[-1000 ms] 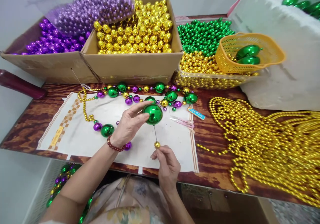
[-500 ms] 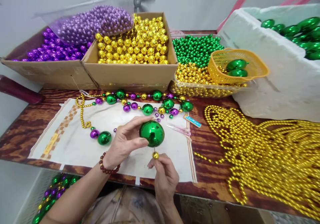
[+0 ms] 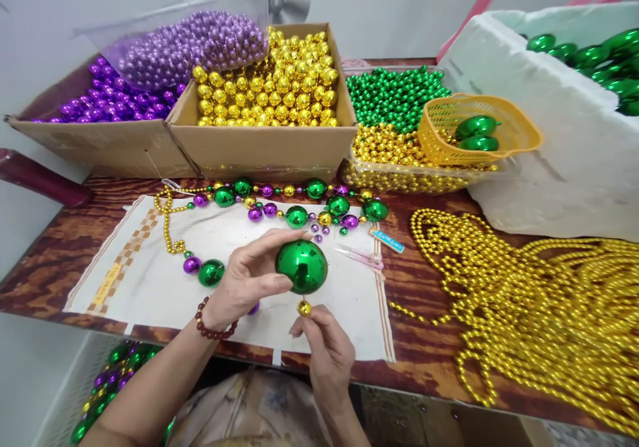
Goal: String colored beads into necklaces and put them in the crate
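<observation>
A large shiny green bead [image 3: 302, 267] is held between the thumb and fingers of my left hand [image 3: 252, 277], above the white cloth [image 3: 190, 307]. Just below it, my right hand [image 3: 327, 344] pinches a small gold bead [image 3: 304, 308]. A thin line runs between the two beads; whether it is wire or thread I cannot tell. A strand of green, purple and gold beads [image 3: 296, 217] lies along the back of the cloth, curving down on the left to a purple bead [image 3: 192, 265] and a green bead [image 3: 212, 273]. Part of it is hidden behind my left hand.
Cardboard boxes of purple beads [image 3: 124, 104] and gold beads [image 3: 269, 88] stand behind. A yellow basket [image 3: 519, 142] rests on a tub of small beads; a white foam box [image 3: 529, 148] is at right. Gold bead chains [image 3: 539, 300] cover the right side. Small scissors [image 3: 362, 258] lie on the cloth.
The view has shifted slightly. Both hands have moved a little to the left with the green and gold beads, and the grips look the same.
</observation>
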The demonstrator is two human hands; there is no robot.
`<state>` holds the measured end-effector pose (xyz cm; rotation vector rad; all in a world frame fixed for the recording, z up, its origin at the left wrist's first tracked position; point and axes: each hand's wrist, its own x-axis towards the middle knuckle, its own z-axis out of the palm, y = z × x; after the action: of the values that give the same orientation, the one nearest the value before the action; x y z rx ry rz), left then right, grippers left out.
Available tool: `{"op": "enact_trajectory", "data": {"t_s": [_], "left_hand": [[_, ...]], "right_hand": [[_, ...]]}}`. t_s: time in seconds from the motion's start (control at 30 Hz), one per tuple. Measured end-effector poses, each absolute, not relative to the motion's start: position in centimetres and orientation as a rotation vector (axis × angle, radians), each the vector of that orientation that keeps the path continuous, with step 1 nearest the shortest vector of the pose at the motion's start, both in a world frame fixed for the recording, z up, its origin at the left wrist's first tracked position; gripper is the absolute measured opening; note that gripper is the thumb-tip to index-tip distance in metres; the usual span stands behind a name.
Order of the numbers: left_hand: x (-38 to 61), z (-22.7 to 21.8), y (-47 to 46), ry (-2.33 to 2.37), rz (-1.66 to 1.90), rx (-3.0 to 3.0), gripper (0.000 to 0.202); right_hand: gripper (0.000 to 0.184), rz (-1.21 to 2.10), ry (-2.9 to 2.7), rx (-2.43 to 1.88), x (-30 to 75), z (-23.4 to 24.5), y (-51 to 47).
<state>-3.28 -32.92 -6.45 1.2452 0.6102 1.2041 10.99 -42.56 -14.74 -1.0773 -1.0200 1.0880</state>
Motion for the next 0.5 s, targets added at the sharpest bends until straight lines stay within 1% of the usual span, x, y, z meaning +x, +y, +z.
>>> {"op": "enact_trajectory", "data": {"t_s": [0.3,0.5], "left_hand": [[-3.3,-6.7,-32.7,0.576,1.201,1.154,0.047],[-2.7,-7.7,-33.2,0.548,1.06,1.147,0.046]], "right_hand": [[0.019,1.058,-1.01,-1.036,11.3,-14.9,-42.6],[0.018,1.109,-0.876,-1.06,10.8,-14.1,-41.9]]}}
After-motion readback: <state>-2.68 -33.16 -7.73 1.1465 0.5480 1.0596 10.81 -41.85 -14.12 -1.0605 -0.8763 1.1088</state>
